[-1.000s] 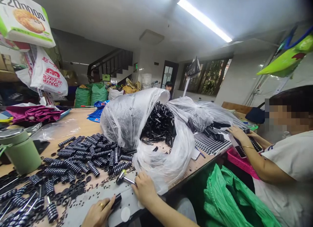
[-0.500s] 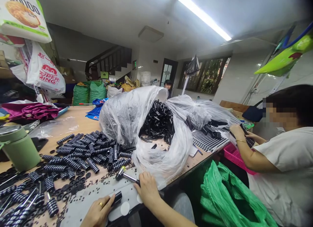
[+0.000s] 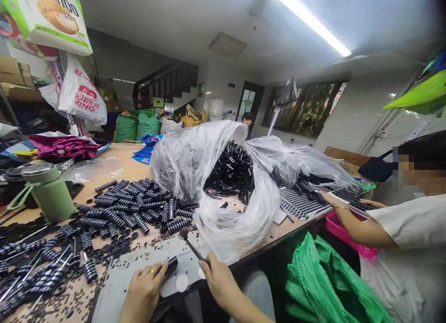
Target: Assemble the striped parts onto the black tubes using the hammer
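Observation:
My left hand [image 3: 143,288] is closed around a short black tube [image 3: 172,264], whose far end sticks out past the fingers over a grey board [image 3: 116,281]. In my right hand [image 3: 223,281] is a small hammer [image 3: 193,247]; its handle runs into my closed fingers and its head is raised a little over the board. A white round disc [image 3: 181,283] lies near the board's front edge, between my hands. Beyond the board spreads a heap of black-and-white patterned grips [image 3: 128,202], with black rings [image 3: 113,248] and tiny dark bits scattered about.
A large clear plastic bag [image 3: 181,160] spills black tubes [image 3: 233,170] onto the table. At the left stands a green flask [image 3: 52,193]. A co-worker [image 3: 407,239] sits at the right, beside a pink basket [image 3: 351,232] and a green sack [image 3: 320,276].
The hammer in my right hand has turned and come upright, its head shifting right. My left hand keeps the tube. The whole view has swung slightly left; the co-worker's arm reaches lower over the table.

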Motion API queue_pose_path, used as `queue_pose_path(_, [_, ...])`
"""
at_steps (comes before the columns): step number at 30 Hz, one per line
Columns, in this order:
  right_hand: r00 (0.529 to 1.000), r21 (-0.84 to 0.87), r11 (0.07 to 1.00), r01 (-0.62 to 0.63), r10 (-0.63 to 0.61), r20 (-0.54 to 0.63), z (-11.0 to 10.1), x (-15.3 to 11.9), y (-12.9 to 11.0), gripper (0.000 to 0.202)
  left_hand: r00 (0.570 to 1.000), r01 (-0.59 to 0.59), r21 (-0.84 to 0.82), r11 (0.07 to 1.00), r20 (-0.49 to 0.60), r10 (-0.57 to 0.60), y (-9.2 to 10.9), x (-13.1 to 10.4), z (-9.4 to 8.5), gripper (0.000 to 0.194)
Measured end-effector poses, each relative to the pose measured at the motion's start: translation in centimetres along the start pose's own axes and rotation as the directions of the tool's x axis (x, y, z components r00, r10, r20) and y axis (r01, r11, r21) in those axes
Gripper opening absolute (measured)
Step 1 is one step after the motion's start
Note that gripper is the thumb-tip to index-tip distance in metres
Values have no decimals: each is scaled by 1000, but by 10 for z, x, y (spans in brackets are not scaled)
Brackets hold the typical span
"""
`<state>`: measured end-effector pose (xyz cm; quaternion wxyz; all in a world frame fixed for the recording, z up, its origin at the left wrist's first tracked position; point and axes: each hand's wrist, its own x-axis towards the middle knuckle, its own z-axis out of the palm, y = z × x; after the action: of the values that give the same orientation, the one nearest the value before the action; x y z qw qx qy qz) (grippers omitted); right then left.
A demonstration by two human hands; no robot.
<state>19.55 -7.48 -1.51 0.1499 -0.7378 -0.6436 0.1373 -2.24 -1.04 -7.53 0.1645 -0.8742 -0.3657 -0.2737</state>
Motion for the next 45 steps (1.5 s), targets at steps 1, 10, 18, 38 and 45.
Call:
queue_pose_path(1, [1000,45,999,22,-22,14,-2,-7,0,31,1000,-2,7,1000,7,2,0,1,-1,45])
queue_pose_path(10, [997,52,997,62,-59,-52,1,-29,-10,39,995,50,5,999,86,-50,4,4,-8,48])
queue_pose_path(18, [994,86,990,111,-109,-26,-14,-33,-31,39,972,132,11,991,193,-131,27,7,-15,38])
queue_pose_path(38, [959,-66,966,252,-239,154,14,-28,-71,39,918,267,-146,953,339,-205,44,10,4,68])
queue_pose_path(45, [990,-167,976,138,-143,-19,-15,0,-49,32,944,291,-85,953,186,-271,30,15,11,43])
